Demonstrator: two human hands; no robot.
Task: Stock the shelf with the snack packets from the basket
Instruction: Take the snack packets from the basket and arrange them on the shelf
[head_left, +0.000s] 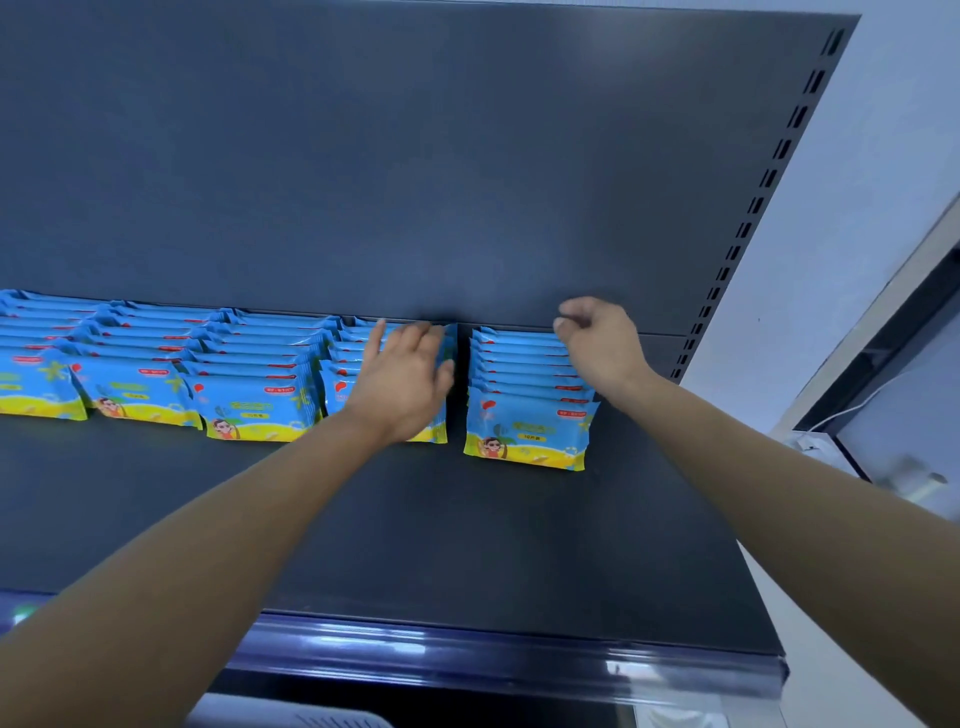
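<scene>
Blue and yellow snack packets stand in several rows at the back of the dark shelf (519, 545). My left hand (402, 379) lies flat with spread fingers over the fourth row of packets (337, 384). The rightmost row of packets (524, 431) stands apart from it by a narrow gap. My right hand (597, 343) hovers at the back right end of that row with its fingers loosely curled; nothing shows in it. Both forearms reach in from below. The basket shows only as a pale grey edge (291, 719) at the bottom of the view.
More rows of packets (140, 384) fill the shelf to the left. The shelf's glossy front rail (467, 654) runs across the bottom. A slotted upright (753, 208) bounds the right side, with a white wall and a dark framed panel (893, 374) beyond it.
</scene>
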